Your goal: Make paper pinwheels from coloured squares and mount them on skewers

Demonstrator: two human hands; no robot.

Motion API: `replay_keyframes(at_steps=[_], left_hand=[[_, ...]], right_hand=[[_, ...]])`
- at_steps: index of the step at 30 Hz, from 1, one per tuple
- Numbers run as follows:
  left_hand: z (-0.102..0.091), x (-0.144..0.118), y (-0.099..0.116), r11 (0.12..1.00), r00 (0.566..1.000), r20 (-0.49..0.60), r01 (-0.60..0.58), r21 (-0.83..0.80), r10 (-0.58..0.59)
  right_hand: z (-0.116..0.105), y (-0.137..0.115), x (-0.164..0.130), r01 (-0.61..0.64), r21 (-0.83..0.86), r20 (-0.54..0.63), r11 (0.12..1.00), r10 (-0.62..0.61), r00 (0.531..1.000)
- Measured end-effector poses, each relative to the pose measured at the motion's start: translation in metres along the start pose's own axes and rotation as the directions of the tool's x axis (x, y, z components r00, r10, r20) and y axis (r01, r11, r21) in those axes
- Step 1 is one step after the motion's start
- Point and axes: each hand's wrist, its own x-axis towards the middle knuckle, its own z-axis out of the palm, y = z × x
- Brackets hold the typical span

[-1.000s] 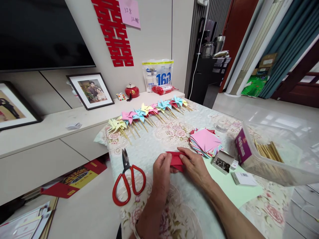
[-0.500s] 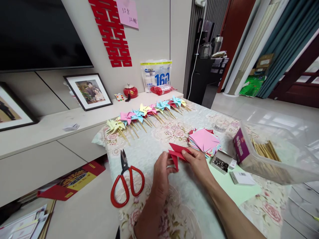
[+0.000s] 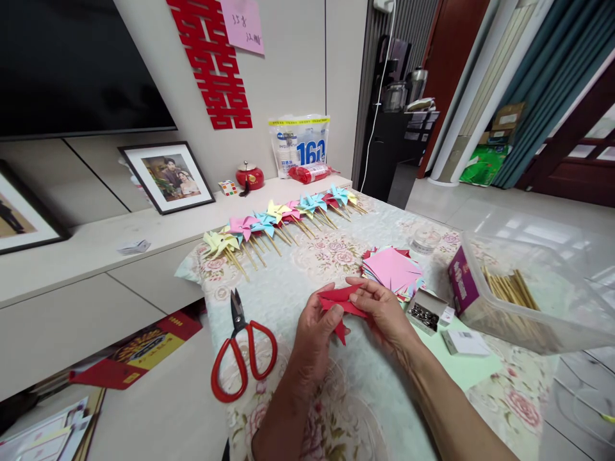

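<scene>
**Folding the red paper into a pinwheel**

I am holding the red paper (image 3: 342, 302) just above the tablecloth (image 3: 288, 288), between both hands. My left hand (image 3: 314, 326) is pinching its near edge with closed fingers, and my right hand (image 3: 384, 310) is gripping the far side, thumb on top. I judge I am shaping the points; next comes gathering them at the centre, near the box of pins (image 3: 423, 312) and the stack of paper squares (image 3: 394, 270).
</scene>
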Motion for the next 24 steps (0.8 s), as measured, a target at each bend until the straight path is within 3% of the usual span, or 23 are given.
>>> replay_keyframes(at_steps=[6,15,24], left_hand=[[-0.005,0.001,0.006,0.992,0.999,-0.033,0.027,-0.12,-0.031],[-0.008,0.001,0.011,0.998,0.997,-0.073,0.013,-0.065,-0.018],[-0.007,0.003,0.01,0.996,0.989,-0.142,0.026,-0.087,-0.038]], right_hand=[[-0.004,-0.004,-0.001,-0.019,-0.1,0.029,0.995,0.022,0.999],[-0.014,-0.003,0.001,0.029,-0.25,0.135,0.968,0.005,0.991],[-0.015,-0.008,-0.002,0.032,-0.278,0.175,0.96,0.018,0.984]])
